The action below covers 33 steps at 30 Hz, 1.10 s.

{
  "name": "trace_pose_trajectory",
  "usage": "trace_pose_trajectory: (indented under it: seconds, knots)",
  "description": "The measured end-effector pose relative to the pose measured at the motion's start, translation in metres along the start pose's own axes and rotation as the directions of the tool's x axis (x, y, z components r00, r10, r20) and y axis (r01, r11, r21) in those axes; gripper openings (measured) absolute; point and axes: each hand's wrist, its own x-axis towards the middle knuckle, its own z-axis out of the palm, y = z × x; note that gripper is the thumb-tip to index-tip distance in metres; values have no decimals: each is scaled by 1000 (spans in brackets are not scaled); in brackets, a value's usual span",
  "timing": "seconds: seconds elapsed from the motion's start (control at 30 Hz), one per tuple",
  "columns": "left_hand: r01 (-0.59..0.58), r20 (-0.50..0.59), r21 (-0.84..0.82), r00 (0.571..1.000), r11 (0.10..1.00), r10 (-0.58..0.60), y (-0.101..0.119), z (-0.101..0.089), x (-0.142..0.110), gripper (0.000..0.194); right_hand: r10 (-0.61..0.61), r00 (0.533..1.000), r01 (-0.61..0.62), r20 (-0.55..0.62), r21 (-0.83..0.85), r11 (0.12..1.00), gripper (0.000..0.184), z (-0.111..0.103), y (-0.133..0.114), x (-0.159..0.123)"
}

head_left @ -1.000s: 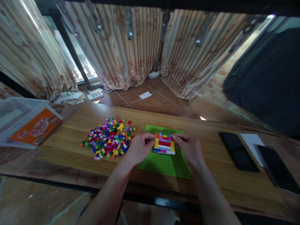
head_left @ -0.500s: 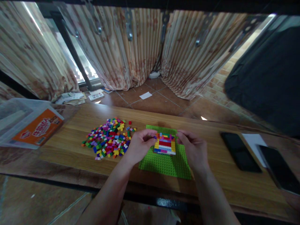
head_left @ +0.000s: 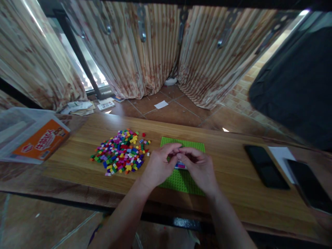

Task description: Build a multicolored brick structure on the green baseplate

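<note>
My left hand (head_left: pixel 161 164) and my right hand (head_left: pixel 198 166) meet over a green studded baseplate (head_left: pixel 181 181), their fingertips touching. Both are closed in a pinch. Whatever sits between the fingertips is too small and covered to make out. Beneath them lies a flat build of coloured toy bricks (head_left: pixel 180 165), mostly hidden; only a white, blue and purple strip of its near edge shows. To the left of my left hand spreads a heap of loose toy bricks (head_left: pixel 120 152) in many colours.
The wooden table (head_left: pixel 77 155) carries a clear plastic box (head_left: pixel 55 119) with an orange label at the left. At the right lie a black phone (head_left: pixel 266 167), a white sheet (head_left: pixel 281 157) and another dark phone (head_left: pixel 308 183). Curtains hang beyond the table.
Both hands have come together over the build, the right one moving left off the baseplate's right side. The build, visible between them before, is now mostly covered.
</note>
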Motion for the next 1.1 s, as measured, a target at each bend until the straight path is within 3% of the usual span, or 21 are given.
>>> trace_pose_trajectory:
  seconds: [0.2, 0.37, 0.47, 0.6, 0.77, 0.97, 1.1]
  knots:
    - [-27, 16, 60, 1000, 998, 26, 6, 3, -1, 35, 31, 997, -31, -66, 4, 1000, 12, -5, -5, 0]
    - [-15, -26, 123, 1000, 992, 18, -1, -3, 1, 25, 54, 944, -62, -326, -15, 998, 18, -28, -7, 8]
    - [18, -90, 185, 996, 983, -1, -10, -11, 4, 23, 87, 914, -102, -395, -17, 995, 22, -43, -1, 13]
    - [68, -104, 219, 994, 973, -46, -19, -18, 6, 22, 154, 927, -165, -343, -1, 986, 29, -49, 13, 13]
    - [78, -32, 259, 997, 963, -72, -19, -11, 4, 22, 150, 954, -188, -258, -129, 974, 30, -43, 23, 10]
    - [90, 72, 267, 991, 959, -113, -16, -5, 2, 22, 136, 952, -175, -275, -122, 977, 29, -39, 23, 13]
    - [120, 87, 254, 985, 960, -147, -13, -5, 2, 23, 148, 948, -179, -280, -88, 980, 25, -37, 23, 15]
